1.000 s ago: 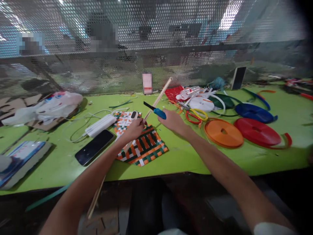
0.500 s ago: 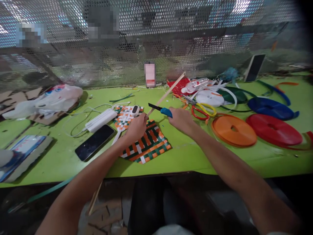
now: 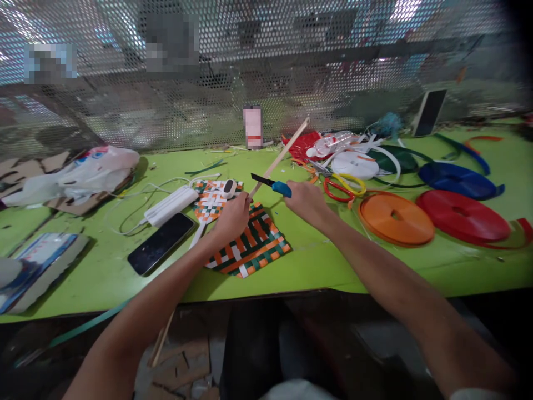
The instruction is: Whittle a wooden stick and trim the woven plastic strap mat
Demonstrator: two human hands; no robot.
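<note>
My left hand [image 3: 234, 212] is closed around a long thin wooden stick [image 3: 285, 152], which slants up and away to the right. Its lower end comes out below the table edge. In my right hand [image 3: 307, 204] is a blue utility knife [image 3: 281, 189], its dark blade out and lying across the stick just above my left hand; whether it touches the wood I cannot tell. Beneath my left hand lies a woven mat [image 3: 266, 250] of orange, green and white strips. A smaller woven piece with a white handle [image 3: 205, 208] lies behind it, a small white device [image 3: 229, 189] on top.
Coils of orange [image 3: 372, 222], red [image 3: 478, 222], blue [image 3: 458, 182] and white strip [image 3: 352, 166] lie to the right, with red and yellow scissors [image 3: 339, 190]. A phone [image 3: 162, 244] and a white power bank [image 3: 170, 205] lie left. A perforated metal screen [image 3: 200, 111] stands behind.
The stick's far end has tilted slightly left. The knife and both hands keep nearly the same places, and the whole view has shifted a little.
</note>
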